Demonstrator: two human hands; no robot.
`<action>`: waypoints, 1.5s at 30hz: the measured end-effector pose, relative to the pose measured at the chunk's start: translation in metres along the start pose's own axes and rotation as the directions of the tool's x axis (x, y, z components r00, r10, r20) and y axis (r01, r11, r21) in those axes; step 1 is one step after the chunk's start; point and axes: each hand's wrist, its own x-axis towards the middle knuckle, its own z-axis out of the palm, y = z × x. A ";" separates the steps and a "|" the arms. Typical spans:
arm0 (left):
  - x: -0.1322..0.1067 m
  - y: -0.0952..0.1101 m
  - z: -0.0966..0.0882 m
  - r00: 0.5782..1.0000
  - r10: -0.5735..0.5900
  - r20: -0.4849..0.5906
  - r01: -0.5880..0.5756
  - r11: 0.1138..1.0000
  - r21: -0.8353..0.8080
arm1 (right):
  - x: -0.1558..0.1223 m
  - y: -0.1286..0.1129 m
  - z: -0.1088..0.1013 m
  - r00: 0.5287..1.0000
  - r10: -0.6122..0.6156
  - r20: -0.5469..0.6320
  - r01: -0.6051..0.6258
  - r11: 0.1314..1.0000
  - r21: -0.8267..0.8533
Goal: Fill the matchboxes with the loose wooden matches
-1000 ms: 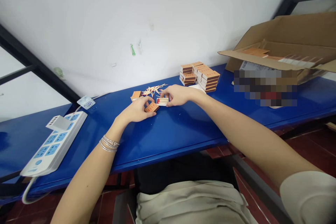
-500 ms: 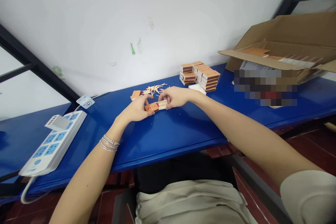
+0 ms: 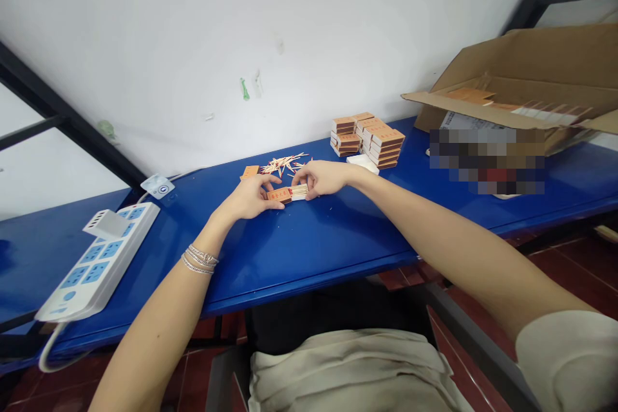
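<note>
Matchbox (image 3: pixel 284 194), its match-filled tray (image 3: pixel 299 191) jutting from the orange sleeve (image 3: pixel 276 196), sits near the middle of the blue worktop (image 3: pixel 313 251), gripped between the fingers of the left hand (image 3: pixel 248 198) and right hand (image 3: pixel 324 179), and seemingly calls for a straight push to close.

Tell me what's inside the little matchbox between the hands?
The matchbox holds wooden matches in its tray; the orange sleeve covers the tray's other end, so what lies there cannot be seen.
</note>
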 end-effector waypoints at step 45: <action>0.009 -0.008 0.008 0.996 0.021 -0.088 -0.027 0.998 -0.063 | 0.009 0.001 0.011 0.994 0.025 -0.109 -0.023 0.999 0.023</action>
